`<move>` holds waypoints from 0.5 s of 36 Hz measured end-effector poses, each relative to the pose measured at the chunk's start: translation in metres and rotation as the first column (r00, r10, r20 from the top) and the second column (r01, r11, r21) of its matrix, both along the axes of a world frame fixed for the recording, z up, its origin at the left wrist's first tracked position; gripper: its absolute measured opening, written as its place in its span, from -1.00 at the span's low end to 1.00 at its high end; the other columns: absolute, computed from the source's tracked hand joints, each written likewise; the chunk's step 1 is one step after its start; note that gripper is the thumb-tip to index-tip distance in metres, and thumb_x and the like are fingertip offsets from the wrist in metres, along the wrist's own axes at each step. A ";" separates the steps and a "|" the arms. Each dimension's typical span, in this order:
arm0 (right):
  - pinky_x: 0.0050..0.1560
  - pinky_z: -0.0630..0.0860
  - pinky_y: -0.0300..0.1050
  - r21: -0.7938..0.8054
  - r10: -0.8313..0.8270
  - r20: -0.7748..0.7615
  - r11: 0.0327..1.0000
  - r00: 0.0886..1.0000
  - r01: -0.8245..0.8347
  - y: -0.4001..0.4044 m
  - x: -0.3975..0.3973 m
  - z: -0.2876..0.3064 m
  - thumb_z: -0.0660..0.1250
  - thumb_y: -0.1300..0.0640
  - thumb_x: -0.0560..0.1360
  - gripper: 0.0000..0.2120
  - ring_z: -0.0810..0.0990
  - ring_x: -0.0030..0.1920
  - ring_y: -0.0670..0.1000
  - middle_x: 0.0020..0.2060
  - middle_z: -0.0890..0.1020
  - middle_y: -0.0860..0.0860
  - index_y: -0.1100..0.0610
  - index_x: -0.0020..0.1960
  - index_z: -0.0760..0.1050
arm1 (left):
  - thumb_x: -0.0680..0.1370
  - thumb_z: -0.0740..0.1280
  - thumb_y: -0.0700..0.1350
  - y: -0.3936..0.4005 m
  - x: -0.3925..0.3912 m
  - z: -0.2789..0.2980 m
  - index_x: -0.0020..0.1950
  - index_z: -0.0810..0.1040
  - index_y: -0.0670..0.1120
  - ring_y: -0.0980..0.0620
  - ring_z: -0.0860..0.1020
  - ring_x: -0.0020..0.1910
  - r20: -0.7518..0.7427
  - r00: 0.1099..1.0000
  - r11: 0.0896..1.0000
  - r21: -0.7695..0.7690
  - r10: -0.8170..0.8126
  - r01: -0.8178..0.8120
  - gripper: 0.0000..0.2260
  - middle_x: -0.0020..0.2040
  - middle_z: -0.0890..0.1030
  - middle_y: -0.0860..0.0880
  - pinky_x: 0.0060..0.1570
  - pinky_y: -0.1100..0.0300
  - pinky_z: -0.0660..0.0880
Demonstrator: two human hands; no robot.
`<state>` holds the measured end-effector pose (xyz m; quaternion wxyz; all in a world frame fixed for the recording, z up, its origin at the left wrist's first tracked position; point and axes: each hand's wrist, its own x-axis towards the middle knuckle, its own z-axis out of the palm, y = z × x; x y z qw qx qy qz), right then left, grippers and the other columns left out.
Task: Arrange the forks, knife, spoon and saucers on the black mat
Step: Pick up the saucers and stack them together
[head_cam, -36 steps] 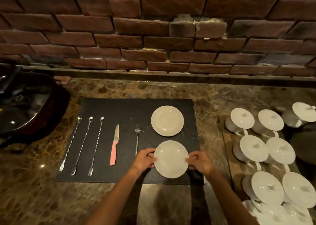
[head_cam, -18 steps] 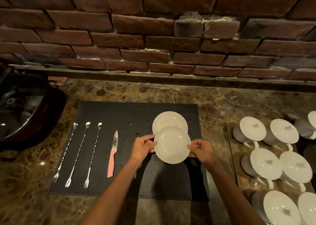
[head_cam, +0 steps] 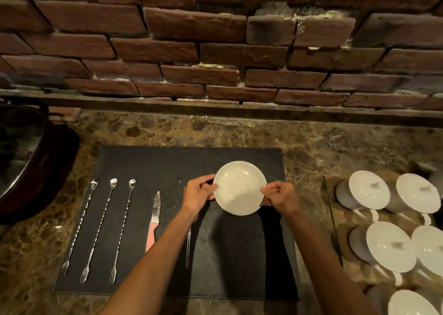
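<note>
Pinching opposite rims of the white saucer [head_cam: 239, 187], the left hand [head_cam: 198, 194] and right hand [head_cam: 281, 196] hold it level right of centre frame over the black mat [head_cam: 148, 163], apparently stacking it squarely onto another beneath.

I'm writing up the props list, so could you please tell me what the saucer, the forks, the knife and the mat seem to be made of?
Saucer: probably glazed ceramic, white with a soft sheen and a pressed centre ring.
Forks: polished metal, likely steel, with bright glints and twisted stems.
Knife: metal blade, mottled or patterned; the pink handle looks like plastic.
Mat: matte black, slate or leatherette, unclear which.
</note>
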<state>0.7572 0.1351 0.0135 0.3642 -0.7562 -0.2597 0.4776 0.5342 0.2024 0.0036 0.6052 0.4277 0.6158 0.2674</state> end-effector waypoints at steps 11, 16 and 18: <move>0.05 0.63 0.13 -0.014 0.007 -0.002 1.000 1.000 -0.007 0.003 0.008 -0.006 0.45 0.24 0.48 -0.73 0.67 -0.14 0.17 -0.19 0.64 0.20 0.35 0.11 0.53 | 0.53 0.45 -0.31 0.004 -0.001 0.000 0.46 0.45 -0.16 -0.04 0.58 -0.13 -0.063 0.998 0.999 -0.019 -0.031 0.030 -0.49 -0.20 0.59 -0.10 0.23 -0.01 0.59; 0.03 0.65 0.07 -0.015 -0.003 -0.053 1.000 0.999 0.002 0.001 0.007 -0.004 0.42 0.27 0.49 -0.82 0.72 -0.11 0.15 -0.16 0.71 0.20 0.35 0.05 0.60 | 0.54 0.44 -0.29 0.003 0.002 0.002 0.34 0.58 -0.25 -0.07 0.54 -0.05 -0.088 0.994 0.997 -0.045 -0.060 0.056 -0.64 -0.05 0.57 -0.18 0.30 -0.04 0.54; -0.01 0.67 0.03 -0.009 -0.014 -0.057 1.000 0.998 0.014 0.001 0.006 -0.003 0.43 0.27 0.49 -0.83 0.72 -0.13 0.14 -0.17 0.72 0.17 0.33 0.04 0.61 | 0.54 0.44 -0.29 0.003 0.002 0.002 0.33 0.59 -0.25 -0.07 0.54 -0.05 -0.097 0.994 0.998 -0.047 -0.054 0.050 -0.65 -0.05 0.57 -0.17 0.31 -0.04 0.54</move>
